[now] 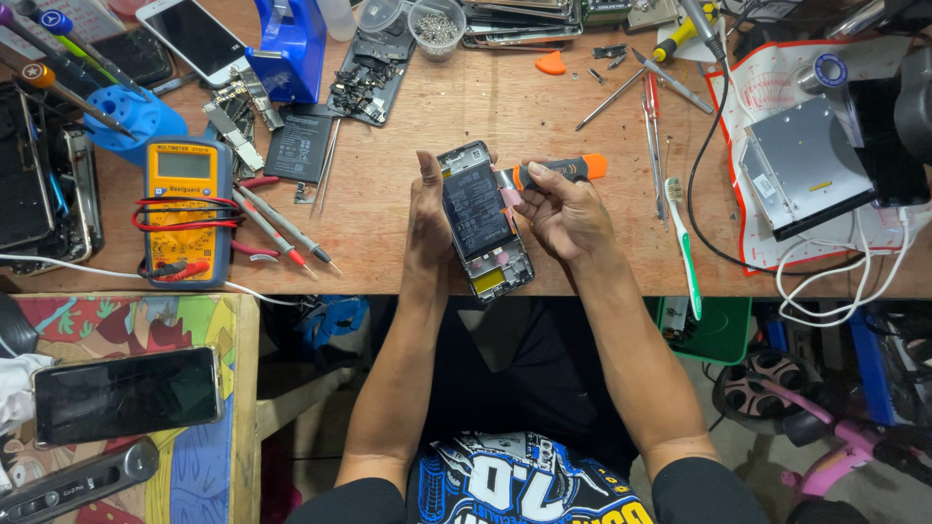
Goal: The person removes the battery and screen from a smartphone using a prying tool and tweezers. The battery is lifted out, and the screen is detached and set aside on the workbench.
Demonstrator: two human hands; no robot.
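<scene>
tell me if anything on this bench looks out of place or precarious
The toothbrush sticks out past the front edge of the wooden bench, bristles up on the wood and handle end hanging over. Otherwise it is plain clutter. The left hand grips the opened phone; the right hand holds an orange-handled tool.

opened phone (pixel 482 221) | back off, battery exposed | orange-handled tool (pixel 555 171) touching

Bare forearms, black printed shirt, short sleeves.

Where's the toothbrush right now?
In the head view, the green-and-white toothbrush lies on the wooden bench, just right of the right hand, between that hand and the black cable.
</scene>
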